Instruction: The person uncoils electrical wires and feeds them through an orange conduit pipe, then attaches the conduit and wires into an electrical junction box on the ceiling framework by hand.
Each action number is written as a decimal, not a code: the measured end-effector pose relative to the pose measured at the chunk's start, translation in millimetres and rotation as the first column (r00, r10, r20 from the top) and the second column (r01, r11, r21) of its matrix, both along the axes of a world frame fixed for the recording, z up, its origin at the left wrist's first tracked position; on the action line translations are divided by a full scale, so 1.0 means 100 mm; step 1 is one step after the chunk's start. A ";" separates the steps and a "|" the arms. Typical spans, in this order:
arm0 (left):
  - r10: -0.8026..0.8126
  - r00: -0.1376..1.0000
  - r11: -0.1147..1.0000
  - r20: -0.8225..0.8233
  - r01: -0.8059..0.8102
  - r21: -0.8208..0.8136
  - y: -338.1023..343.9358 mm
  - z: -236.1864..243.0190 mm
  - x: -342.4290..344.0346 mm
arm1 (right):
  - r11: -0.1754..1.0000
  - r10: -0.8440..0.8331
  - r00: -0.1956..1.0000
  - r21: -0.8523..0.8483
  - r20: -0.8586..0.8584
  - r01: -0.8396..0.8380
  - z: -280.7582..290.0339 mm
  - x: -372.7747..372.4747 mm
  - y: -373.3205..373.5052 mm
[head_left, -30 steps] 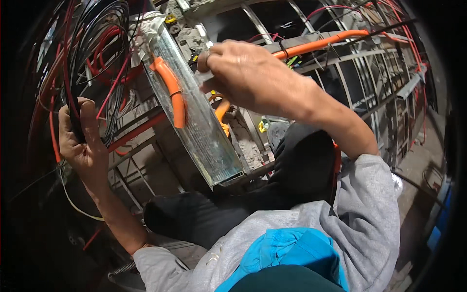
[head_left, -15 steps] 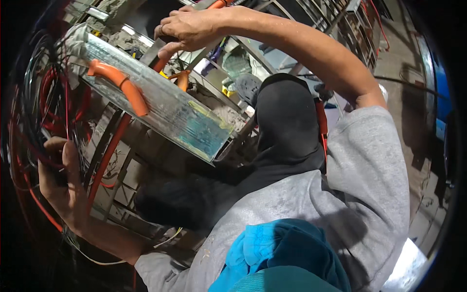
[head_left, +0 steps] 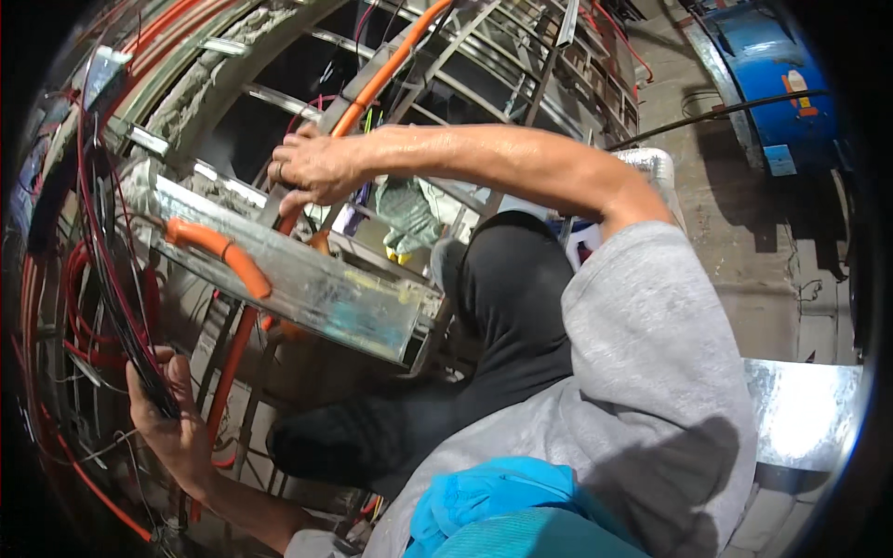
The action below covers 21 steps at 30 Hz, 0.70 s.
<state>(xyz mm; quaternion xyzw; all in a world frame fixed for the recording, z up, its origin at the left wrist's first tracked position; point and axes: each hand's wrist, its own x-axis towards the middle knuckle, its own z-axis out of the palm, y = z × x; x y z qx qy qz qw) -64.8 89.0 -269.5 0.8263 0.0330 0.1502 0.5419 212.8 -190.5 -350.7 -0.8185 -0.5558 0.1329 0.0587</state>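
My left hand (head_left: 177, 418) is at the lower left, its fingers curled around a bundle of black and dark red cables (head_left: 116, 270) that hangs down from above. Farther off, my right hand (head_left: 321, 167), with a ring on one finger, grips a grey metal bar (head_left: 275, 206). An orange conduit (head_left: 372, 79) runs along that bar and passes beneath the hand. Between my hands lies a long galvanized metal channel (head_left: 312, 284), with a short curved orange conduit (head_left: 223, 251) against its side.
Coiled red cable (head_left: 79, 302) hangs behind the bundle at left. Metal ladder-like framing (head_left: 465, 70) spreads across the top. A grey work glove (head_left: 406, 216) lies beyond my knee. A blue drum-like object (head_left: 777, 74) stands at far right, and a shiny metal sheet (head_left: 805, 414) nearer.
The whole view has shifted. My left hand has moved rightward and down in the picture, and the cables now show plainly in its palm. My right hand stays on the bar.
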 end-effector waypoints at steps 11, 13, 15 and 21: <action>0.155 0.981 0.938 -0.113 -0.110 0.330 -0.31 -0.20 0.20 | 0.996 0.002 0.999 0.091 -0.054 0.003 0.16 -0.06 -0.13; 0.092 0.973 0.863 -0.212 0.028 0.504 -0.31 -0.16 0.26 | 0.995 0.004 1.000 0.104 -0.027 -0.001 0.15 -0.07 -0.13; 0.093 0.989 0.774 -0.113 -0.001 0.634 -0.28 -0.27 0.24 | 0.992 0.011 0.999 0.127 -0.035 -0.007 0.14 -0.09 -0.14; 0.320 0.928 0.875 -0.192 -0.211 0.436 -0.45 -0.35 0.31 | 0.903 0.098 0.992 0.426 -0.074 -0.057 0.01 0.06 -0.42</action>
